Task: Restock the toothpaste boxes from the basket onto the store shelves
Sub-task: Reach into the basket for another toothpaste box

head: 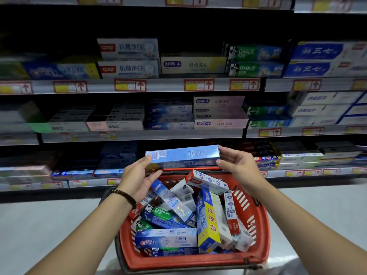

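1. We found the light blue toothpaste box [182, 155] held level in the air, just above the far rim of the red basket [258, 225] and in front of the lowest visible shelf [198, 173]. Its barcode face was turned up, with the barcode at its left end.
2. The left hand [137, 175] gripped the left end of that box: the thumb lay on the top near the barcode and the fingers were curled under it. A dark beaded bracelet [124, 195] sat on this wrist.
3. The right hand [238, 165] held the right end, pinching it between the thumb at the upper corner and the fingers at the lower one. The palm was partly open and faced left.
4. The basket stood below both forearms and was loosely filled with more toothpaste boxes lying at mixed angles. Among them we noted a blue Crest box [166, 240] flat along the near side, a green Darlie box [160, 215] above it, and a yellow-banded box [210, 217] lying lengthwise to its right.
5. The store shelves [158, 86] ahead carried stacked toothpaste boxes on three tiers, with red-framed price tags [130, 85] along their front edges.
6. The grey floor [39, 225] showed on either side of the basket.
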A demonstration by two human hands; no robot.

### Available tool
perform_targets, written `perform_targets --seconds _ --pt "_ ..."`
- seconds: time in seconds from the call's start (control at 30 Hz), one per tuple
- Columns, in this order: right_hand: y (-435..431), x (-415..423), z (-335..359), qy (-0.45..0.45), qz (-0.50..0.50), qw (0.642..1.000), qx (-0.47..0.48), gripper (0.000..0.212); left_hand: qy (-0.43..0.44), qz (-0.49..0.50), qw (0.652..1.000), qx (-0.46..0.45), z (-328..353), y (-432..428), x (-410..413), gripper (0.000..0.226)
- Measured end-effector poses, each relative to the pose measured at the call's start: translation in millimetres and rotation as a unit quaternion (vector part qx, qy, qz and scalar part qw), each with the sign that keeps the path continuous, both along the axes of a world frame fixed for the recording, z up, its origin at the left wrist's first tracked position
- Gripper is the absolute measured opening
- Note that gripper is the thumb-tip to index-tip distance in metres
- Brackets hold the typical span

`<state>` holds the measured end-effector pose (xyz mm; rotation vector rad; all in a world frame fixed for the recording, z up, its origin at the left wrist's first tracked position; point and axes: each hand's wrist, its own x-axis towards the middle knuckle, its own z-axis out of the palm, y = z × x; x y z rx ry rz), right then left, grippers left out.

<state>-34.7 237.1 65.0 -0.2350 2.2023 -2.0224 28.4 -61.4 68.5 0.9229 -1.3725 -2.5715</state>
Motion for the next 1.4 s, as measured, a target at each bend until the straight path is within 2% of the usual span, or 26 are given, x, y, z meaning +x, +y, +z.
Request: perform_targets --seconds 0.17,0.4,0.6,0.77,0.83,0.97,1.17,1.27,1.4 --pt "-21.0 3.7 5.2 0.04 -0.032 0.998 0.029 0.051 0.025 -0.008 0.999 -0.025 9.4 1.5 5.3 0.04" --pt "-46.4 7.6 14.2 0.084 -0.118 0.989 -0.008 0.043 0.081 -0.057 0.993 -0.066 20.2 -10.0 13.4 0.032" --pt "-62.1 8.9 20.8 0.055 -0.139 0.985 -0.084 0.035 0.102 -0.06 0.981 -0.153 20.1 -20.2 21.0 0.037" --pt "-73.4 7.2 30.9 0.005 -0.157 0.97 -0.187 0.03 0.121 -0.081 0.951 -0.273 22.3 -28.2 28.6 0.025" --pt "-77.1 6.5 33.9 -0.006 -0.158 0.967 -0.2 0.028 0.117 -0.097 0.936 -0.317 21.5 -31.9 30.5 0.027" --pt "-87.7 5.4 41.4 -0.01 -0.153 0.969 -0.192 0.023 0.096 -0.121 0.924 -0.349 22.7 -37.0 29.7 0.031" --pt "-93.8 0.9 46.6 -0.026 -0.172 0.966 -0.19 0.019 0.074 -0.139 0.934 -0.32 27.9 -37.1 23.2 0.032" --pt "-93.8 -1.3 47.8 -0.024 -0.187 0.962 -0.198 0.016 0.083 -0.176 0.933 -0.302 34.7 -33.8 22.4 0.021" --pt "-93.3 -2.9 44.8 -0.018 -0.199 0.958 -0.204 0.018 0.096 -0.23 0.929 -0.274 38.8 -25.9 24.2 0.041"
